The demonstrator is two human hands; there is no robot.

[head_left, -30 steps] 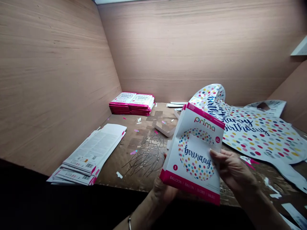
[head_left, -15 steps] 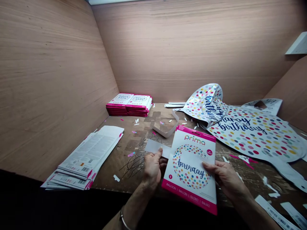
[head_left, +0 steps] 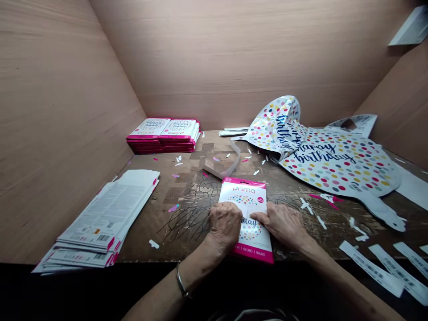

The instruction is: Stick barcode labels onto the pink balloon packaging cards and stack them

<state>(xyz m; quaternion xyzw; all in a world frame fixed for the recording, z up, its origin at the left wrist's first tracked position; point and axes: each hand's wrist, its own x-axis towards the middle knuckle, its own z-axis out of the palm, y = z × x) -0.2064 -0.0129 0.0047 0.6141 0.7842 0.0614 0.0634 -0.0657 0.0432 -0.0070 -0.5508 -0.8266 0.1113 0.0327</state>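
A white and pink "prima" balloon packet [head_left: 246, 198] lies flat on the worn wooden table [head_left: 187, 214] near its front edge. My left hand [head_left: 225, 223] rests on the packet's left side with fingers curled and pressing down. My right hand [head_left: 282, 223] lies on its right side, thumb and fingers pressing the packet's middle. A metal bangle sits on my left wrist. Both hands cover the packet's lower half.
Flat printed cards [head_left: 103, 218] are stacked at the left front. Pink packets [head_left: 165, 133] are piled at the back left. Dotted "happy birthday" foil balloons [head_left: 331, 162] spread over the right. Barcode strips [head_left: 384, 269] lie at the right front. Paper scraps litter the table. Wooden walls enclose three sides.
The packet came down from in front of me and now lies flat on the table. Both hands moved onto it and press it down. The clear strip in my left hand is gone from view.
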